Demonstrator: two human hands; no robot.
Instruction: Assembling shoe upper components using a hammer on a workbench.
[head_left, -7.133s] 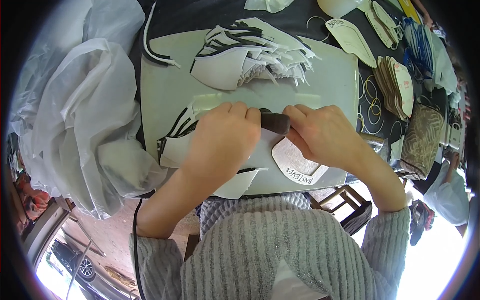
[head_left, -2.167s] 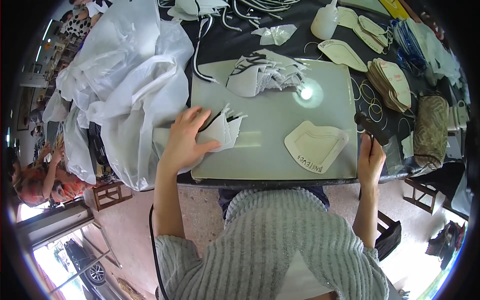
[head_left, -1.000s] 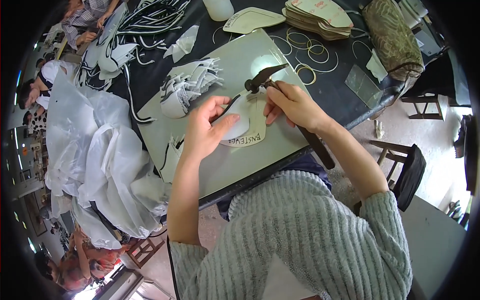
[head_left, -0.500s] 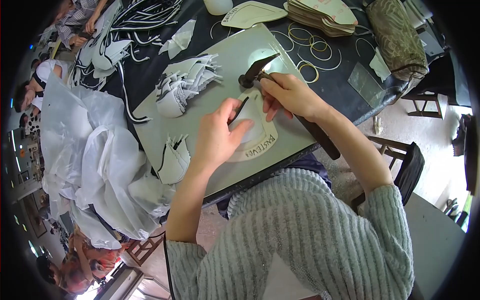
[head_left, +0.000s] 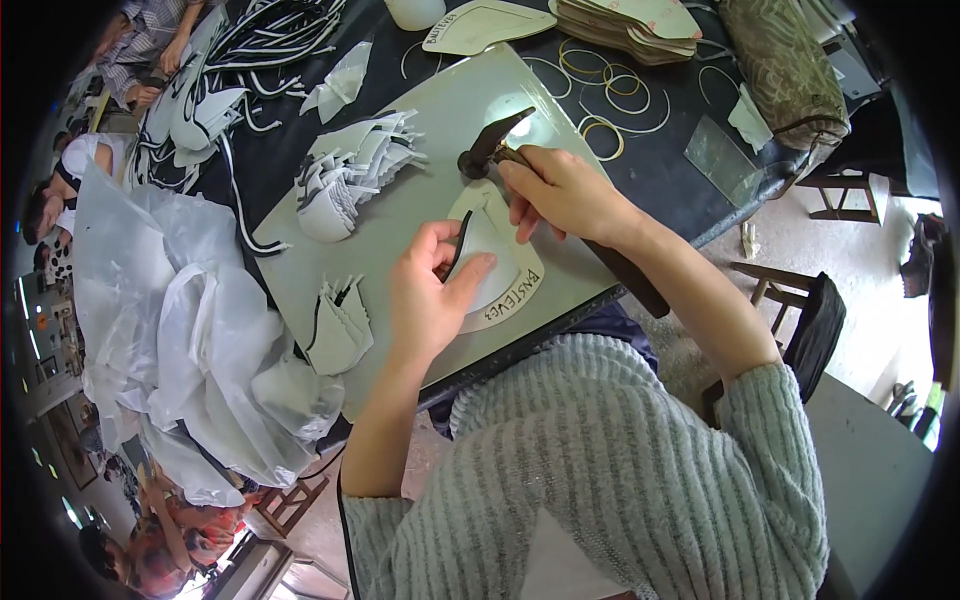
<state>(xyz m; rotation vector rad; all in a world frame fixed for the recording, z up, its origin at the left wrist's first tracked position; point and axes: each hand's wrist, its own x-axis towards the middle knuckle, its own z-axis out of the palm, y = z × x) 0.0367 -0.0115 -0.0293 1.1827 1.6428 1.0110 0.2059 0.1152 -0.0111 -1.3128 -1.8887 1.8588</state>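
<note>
My right hand (head_left: pixel 572 197) grips a hammer (head_left: pixel 488 150), whose dark head lies just above the board and whose handle runs back under my wrist. Between the thumb and fingers of my left hand (head_left: pixel 428 295) is a small white curved piece (head_left: pixel 492 262) with a black-trimmed edge. It lies over a cream curved template (head_left: pixel 530 262) with lettering along its rim. Both rest on a grey-green board (head_left: pixel 570 255). Farther left on the board sits a pile of white trimmed pieces (head_left: pixel 350 180), and a smaller stack (head_left: pixel 340 330) stands nearer my left forearm.
Crumpled clear plastic (head_left: pixel 200 330) covers the left side. Black-and-white strips (head_left: pixel 275 45) heap at the back left. Thin rings (head_left: pixel 605 140), stacked card templates (head_left: pixel 630 30) and a patterned roll (head_left: pixel 785 70) lie at the back right. Other people sit at the far left.
The view has shifted slightly. My left hand has turned the white piece's black edge more upright and its fingers have spread a little; the hammer stays in my right hand.
</note>
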